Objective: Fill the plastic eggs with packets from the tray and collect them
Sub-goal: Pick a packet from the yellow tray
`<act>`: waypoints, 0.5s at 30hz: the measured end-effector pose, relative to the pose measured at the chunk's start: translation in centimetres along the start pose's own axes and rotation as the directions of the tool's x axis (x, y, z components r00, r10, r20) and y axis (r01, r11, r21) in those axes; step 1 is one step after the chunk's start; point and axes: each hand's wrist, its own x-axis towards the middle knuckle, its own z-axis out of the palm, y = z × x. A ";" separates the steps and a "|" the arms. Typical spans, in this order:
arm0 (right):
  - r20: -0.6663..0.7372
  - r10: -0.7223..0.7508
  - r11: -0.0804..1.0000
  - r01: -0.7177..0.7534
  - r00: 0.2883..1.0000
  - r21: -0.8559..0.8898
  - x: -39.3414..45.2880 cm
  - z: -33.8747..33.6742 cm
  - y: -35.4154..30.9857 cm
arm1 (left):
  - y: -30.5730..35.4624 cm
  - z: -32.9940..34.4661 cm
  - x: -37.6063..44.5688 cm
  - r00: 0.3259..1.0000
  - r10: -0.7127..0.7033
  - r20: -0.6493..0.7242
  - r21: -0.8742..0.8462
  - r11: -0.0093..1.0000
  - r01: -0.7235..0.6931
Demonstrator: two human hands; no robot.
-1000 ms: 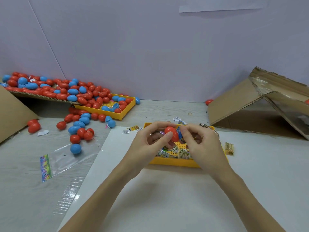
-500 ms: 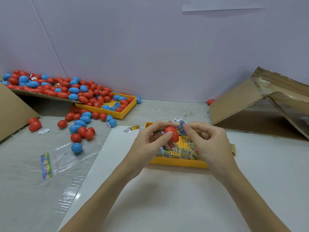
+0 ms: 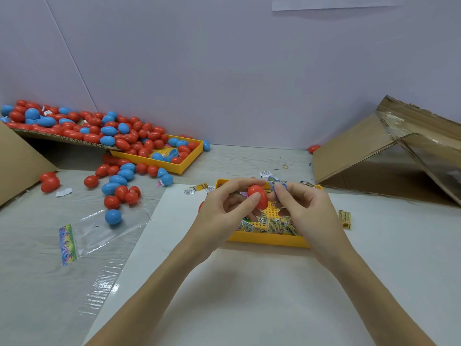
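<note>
Both hands are working together just above the near yellow plastic tray (image 3: 264,239) of printed packets. Left hand (image 3: 222,213) is gripping a red plastic egg (image 3: 258,196) between thumb and curled fingers, holding it upright over the tray. Right hand (image 3: 306,211) is pinching a small blue-and-white crumpled packet (image 3: 277,186) at its fingertips, just beside the egg's top right.

Compared with a second ago, the right hand is now sitting slightly apart from the egg, and the packet is showing more clearly above its fingers; the egg itself is staying in the same grip. This probably means one packet has been picked out and is being readied for insertion (whether the egg is cracked open on its far side cannot be told from here).

More printed packets (image 3: 274,224) are lying in the tray, with a few strays on the white sheet (image 3: 249,283). Further left, the heap of red and blue plastic eggs (image 3: 119,136) is spilling over a second yellow tray (image 3: 185,164).
</note>
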 end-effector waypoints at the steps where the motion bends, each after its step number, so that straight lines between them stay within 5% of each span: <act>1: -0.006 -0.047 0.997 0.046 0.999 -0.057 0.0 0.0 -0.1 | 0.0 -0.1 0.0 1.000 -0.003 0.002 0.004 1.000 0.003; 15: 0.080 -0.147 0.980 0.157 0.986 -0.126 -0.3 0.5 -0.4 | -0.1 0.0 0.1 0.998 -0.020 0.054 -0.067 0.997 0.023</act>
